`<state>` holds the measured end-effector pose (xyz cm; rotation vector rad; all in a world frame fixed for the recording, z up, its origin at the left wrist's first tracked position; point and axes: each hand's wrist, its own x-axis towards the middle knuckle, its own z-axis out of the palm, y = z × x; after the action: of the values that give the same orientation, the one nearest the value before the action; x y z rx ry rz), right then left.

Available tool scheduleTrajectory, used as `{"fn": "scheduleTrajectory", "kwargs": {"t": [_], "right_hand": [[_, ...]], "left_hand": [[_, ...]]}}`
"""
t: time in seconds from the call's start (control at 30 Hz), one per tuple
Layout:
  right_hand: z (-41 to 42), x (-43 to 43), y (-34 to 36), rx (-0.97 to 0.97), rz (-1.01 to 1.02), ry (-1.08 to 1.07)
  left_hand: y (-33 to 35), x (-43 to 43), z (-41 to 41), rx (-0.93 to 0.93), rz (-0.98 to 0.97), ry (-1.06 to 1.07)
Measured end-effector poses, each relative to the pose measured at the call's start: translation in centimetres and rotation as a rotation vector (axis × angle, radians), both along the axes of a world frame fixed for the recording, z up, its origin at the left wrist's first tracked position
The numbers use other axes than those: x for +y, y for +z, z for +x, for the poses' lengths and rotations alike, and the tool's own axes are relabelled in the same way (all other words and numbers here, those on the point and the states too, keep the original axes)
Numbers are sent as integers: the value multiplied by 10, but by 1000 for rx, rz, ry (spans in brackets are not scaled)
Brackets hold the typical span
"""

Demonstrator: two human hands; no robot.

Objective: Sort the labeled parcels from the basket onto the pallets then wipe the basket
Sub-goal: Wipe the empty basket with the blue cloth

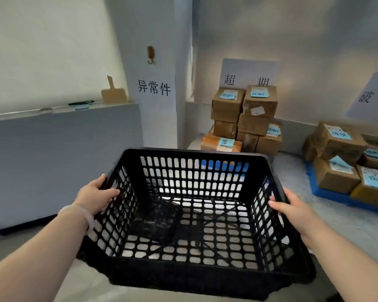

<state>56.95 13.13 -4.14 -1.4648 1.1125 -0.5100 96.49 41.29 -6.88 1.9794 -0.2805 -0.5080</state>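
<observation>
A black perforated plastic basket (pixel 190 214) is held up in front of the body, with no parcels visible inside; the floor is seen through its slotted bottom and walls. The basket's left rim is grasped by the left hand (pixel 96 195), fingers curled over the edge and into the inside wall, and a pale bracelet (pixel 83 214) is worn on that wrist. The right rim is gripped by the right hand (pixel 290 205), whose fingers are likewise hooked over the edge.

Beyond the basket, to the right, a blue pallet (pixel 336 196) is seen on the floor, loaded with brown cardboard parcels (pixel 340 153) bearing light-blue sticky notes; a paper sign (pixel 371 95) with one visible character, 破, is fixed to the wall above them. Straight ahead, past the basket's far rim, a second stack of labeled cardboard boxes (pixel 247 118) is piled in the corner, several tiers high, beneath a white sign (pixel 248 73) on which 超 and 期 are printed. A patch of blue is glimpsed through the basket's far wall below that stack.

On the pillar to the left of the stack, a sheet reading 异常件 (pixel 154 88) is posted, with a small hook (pixel 150 54) mounted above it. Further left, along a wall ledge (pixel 59 110), a green marker (pixel 81 103) and a tan paddle-shaped piece of card (pixel 113 94) are set.
</observation>
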Motion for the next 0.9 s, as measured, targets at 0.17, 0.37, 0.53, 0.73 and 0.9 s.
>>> {"fn": "scheduleTrajectory", "kwargs": {"t": [0.17, 0.37, 0.53, 0.73, 0.9], "right_hand": [[60, 33, -8, 42, -4, 28], [173, 74, -21, 60, 15, 53], [265, 109, -36, 8, 86, 22], [342, 134, -51, -63, 192, 20], [405, 109, -52, -32, 216, 51]], "left_hand": [[-16, 50, 63, -3, 62, 12], [-19, 102, 161, 16, 99, 11], [-17, 136, 254, 37, 77, 17], [-14, 146, 332, 12, 117, 4], [-19, 127, 383, 39, 117, 23]]}}
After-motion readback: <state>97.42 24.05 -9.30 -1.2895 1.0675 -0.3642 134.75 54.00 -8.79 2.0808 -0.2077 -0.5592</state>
